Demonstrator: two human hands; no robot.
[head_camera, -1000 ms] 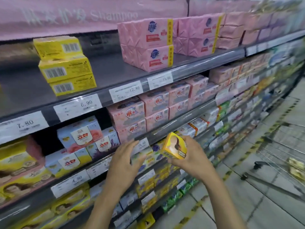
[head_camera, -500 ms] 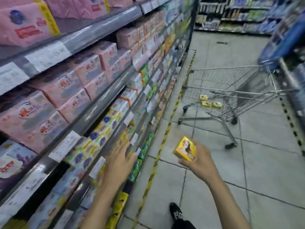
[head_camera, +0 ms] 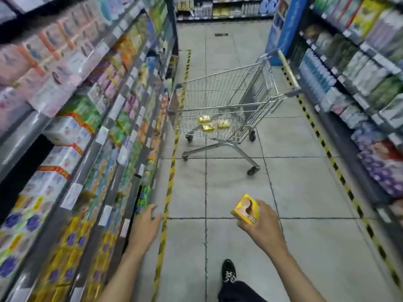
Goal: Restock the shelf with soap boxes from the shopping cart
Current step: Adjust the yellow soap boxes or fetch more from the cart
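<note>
Head view — yellow soap box (head_camera: 245, 209) in grip of right hand (head_camera: 260, 224) — left hand (head_camera: 145, 225) spread

You will find nothing legible here: the price tags (head_camera: 72, 196) along the shelf (head_camera: 49, 225) rails and the print on the yellow soap box (head_camera: 246, 209) gripped in your right hand (head_camera: 260, 224) are too blurred to read.

Yellow soap box (head_camera: 245, 209), silver cart (head_camera: 224, 105), grey floor (head_camera: 305, 171) with yellow-black striped tape (head_camera: 168, 199)
</note>
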